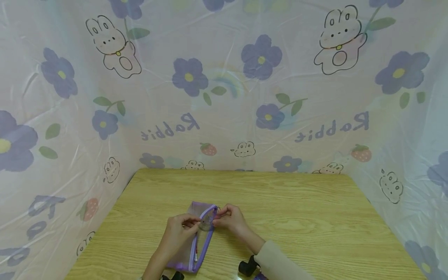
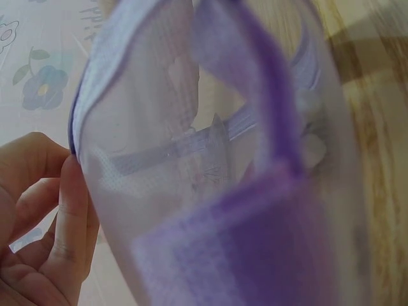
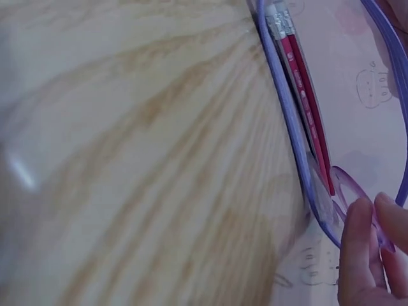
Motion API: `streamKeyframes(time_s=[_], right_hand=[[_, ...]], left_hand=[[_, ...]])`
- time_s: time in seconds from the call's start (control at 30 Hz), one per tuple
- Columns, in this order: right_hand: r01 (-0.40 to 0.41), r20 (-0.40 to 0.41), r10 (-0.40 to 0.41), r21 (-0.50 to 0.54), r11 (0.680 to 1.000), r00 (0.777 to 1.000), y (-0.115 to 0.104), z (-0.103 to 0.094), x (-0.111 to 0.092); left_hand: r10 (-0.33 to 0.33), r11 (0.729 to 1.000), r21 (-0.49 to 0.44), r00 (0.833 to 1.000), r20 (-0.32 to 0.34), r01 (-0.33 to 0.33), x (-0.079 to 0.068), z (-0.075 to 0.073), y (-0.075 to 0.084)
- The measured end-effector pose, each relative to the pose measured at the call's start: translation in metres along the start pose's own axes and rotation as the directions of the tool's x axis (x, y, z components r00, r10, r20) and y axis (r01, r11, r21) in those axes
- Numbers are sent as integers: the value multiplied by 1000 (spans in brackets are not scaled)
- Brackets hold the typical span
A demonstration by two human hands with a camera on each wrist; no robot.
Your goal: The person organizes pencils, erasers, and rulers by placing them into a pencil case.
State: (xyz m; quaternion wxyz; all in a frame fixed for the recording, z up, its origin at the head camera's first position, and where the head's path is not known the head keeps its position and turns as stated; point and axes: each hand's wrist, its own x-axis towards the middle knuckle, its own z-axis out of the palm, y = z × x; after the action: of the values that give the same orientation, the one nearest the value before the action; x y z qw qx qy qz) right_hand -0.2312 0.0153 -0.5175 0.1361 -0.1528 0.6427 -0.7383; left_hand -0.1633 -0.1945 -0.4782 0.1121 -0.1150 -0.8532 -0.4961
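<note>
A see-through pencil pouch (image 1: 184, 252) with purple trim lies lengthwise on the table, its zipper side gaping. With thumb and fingers my left hand (image 1: 177, 233) pinches the zippered edge at the pouch's far end; the left wrist view shows those fingertips (image 2: 75, 175) on the pale trim. Opposite it, my right hand (image 1: 231, 221) is at the same end. Between its thumb and fingers (image 3: 357, 245) it pinches a clear, purple-tinted curved plastic piece (image 3: 349, 185), set within the pouch's mouth; cannot tell its kind. Red pencils (image 3: 305, 95) with metal-capped ends lie inside the pouch.
The wood-grain table (image 1: 297, 210) stretches away to the right and back. A patterned plastic sheet (image 1: 224, 89) hangs around its back and sides. Near the front edge, a black object (image 1: 247, 266) sits by the right sleeve (image 1: 280, 260).
</note>
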Motion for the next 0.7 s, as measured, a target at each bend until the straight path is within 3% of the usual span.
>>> streamKeyframes(time_s=[0.33, 0.7], right_hand=[[72, -24, -76, -152, 986, 997, 2, 6, 1], [108, 2, -115, -372, 922, 993, 1, 12, 3]], left_hand=[[-5, 1000, -14, 1000, 2, 5, 0, 0, -1], [2, 1000, -9, 1000, 17, -2, 1, -1, -1]])
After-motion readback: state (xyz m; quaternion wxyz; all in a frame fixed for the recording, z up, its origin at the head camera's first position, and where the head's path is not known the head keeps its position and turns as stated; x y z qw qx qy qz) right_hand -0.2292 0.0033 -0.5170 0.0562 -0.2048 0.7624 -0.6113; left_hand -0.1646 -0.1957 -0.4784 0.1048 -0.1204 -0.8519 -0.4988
